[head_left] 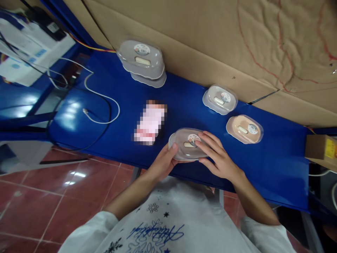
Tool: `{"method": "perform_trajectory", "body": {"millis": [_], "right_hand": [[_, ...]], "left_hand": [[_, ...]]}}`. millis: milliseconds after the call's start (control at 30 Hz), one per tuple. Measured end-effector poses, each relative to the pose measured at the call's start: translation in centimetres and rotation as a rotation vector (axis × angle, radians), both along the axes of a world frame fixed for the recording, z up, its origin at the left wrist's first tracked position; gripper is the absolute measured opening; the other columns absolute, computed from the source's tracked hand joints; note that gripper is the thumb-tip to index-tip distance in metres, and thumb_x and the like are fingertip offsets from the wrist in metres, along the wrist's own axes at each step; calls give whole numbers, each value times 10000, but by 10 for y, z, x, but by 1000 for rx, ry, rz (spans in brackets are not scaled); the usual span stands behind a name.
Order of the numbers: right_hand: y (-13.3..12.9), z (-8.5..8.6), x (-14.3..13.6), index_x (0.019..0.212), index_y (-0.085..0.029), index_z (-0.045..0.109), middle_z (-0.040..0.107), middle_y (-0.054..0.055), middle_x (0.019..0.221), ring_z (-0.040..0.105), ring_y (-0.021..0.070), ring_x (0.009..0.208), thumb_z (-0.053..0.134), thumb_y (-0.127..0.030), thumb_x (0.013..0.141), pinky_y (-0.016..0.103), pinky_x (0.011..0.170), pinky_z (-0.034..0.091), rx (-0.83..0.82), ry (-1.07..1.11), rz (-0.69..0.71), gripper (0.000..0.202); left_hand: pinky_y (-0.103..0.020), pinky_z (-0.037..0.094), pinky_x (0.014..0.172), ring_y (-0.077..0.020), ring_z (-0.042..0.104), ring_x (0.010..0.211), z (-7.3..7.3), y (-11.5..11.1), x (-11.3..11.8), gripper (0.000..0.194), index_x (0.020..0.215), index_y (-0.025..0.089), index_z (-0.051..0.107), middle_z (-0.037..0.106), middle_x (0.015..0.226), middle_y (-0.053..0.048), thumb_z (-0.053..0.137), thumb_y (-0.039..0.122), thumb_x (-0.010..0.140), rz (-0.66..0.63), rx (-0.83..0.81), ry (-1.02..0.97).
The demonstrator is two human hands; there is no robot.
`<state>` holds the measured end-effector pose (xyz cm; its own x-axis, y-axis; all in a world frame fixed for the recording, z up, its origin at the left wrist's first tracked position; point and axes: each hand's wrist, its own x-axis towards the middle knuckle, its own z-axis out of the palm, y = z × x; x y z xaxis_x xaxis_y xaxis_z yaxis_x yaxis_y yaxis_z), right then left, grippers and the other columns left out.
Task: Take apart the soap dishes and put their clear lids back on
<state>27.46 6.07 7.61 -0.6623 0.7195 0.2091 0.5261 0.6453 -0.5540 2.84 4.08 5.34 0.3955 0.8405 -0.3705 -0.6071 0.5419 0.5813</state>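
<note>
Near the front edge of the blue table is a grey container with a clear lid [185,151], a round label and a pale handle on top. My left hand [165,160] grips its left end, thumb on the lid and the other fingers underneath. Over its right end lies my right hand [217,154], fingers spread and touching the lid and side, not wrapped round it. To the right sit a small grey lidded container [219,100] and a peach lidded one [244,129]. Larger grey lidded containers [142,59] are stacked at the back left.
A blurred-out phone-like object [150,123] lies left of my hands on the blue table [279,165]. A white cable [101,92] and a black cable loop farther left. Brown cardboard [189,42] stands along the back. A cardboard box [319,151] is at the right.
</note>
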Motion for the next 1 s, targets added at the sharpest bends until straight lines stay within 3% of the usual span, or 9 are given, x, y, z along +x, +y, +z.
{"method": "perform_trajectory", "body": {"millis": [133, 267, 467, 633, 867, 1000], "right_hand": [[-6, -8, 2, 1730, -325, 262, 298, 42, 1804, 325, 343, 1653, 653, -331, 1060, 607, 1293, 448, 74, -3, -13, 776], [-12, -14, 1, 1747, -294, 191, 273, 80, 1804, 275, 366, 1672, 760, -408, 995, 627, 1276, 470, 212, -88, -20, 950], [-17, -23, 3, 1746, -370, 142, 196, 28, 1815, 240, 378, 1673, 740, -233, 994, 674, 1274, 457, 232, -129, -24, 970], [-19, -35, 2, 1739, -403, 150, 106, -6, 1824, 177, 407, 1682, 723, -183, 981, 775, 1261, 397, 268, -87, -43, 975], [-20, -38, -1, 1726, -386, 222, 135, 2, 1833, 186, 365, 1691, 649, -92, 978, 745, 1287, 367, 367, -45, -89, 910], [-19, -37, -2, 1711, -428, 253, 140, -30, 1831, 187, 351, 1694, 656, -105, 975, 749, 1292, 352, 373, -39, -111, 899]], "left_hand": [[-556, 552, 1143, -388, 690, 1341, 0, -2, 1, 726, 1490, 223, 645, 770, 1359, -163, 757, 665, 925, -24, 22, 10], [-526, 548, 1137, -395, 693, 1333, 2, 0, 1, 695, 1434, 222, 699, 791, 1309, -156, 831, 615, 877, 9, -1, 50], [-483, 482, 1195, -382, 680, 1343, -3, -1, 0, 655, 1378, 216, 743, 793, 1315, -140, 922, 491, 811, 108, 38, 125], [-491, 467, 1200, -380, 664, 1358, 6, -1, 5, 618, 1365, 206, 734, 786, 1325, -139, 911, 452, 827, 103, 13, 104], [-503, 482, 1168, -364, 695, 1296, 14, 3, 12, 681, 1389, 222, 709, 803, 1242, -129, 946, 453, 794, 52, -154, -55], [-470, 456, 1207, -346, 655, 1367, 13, 6, 15, 590, 1346, 195, 731, 800, 1260, -133, 878, 519, 875, 57, -184, -184]]}}
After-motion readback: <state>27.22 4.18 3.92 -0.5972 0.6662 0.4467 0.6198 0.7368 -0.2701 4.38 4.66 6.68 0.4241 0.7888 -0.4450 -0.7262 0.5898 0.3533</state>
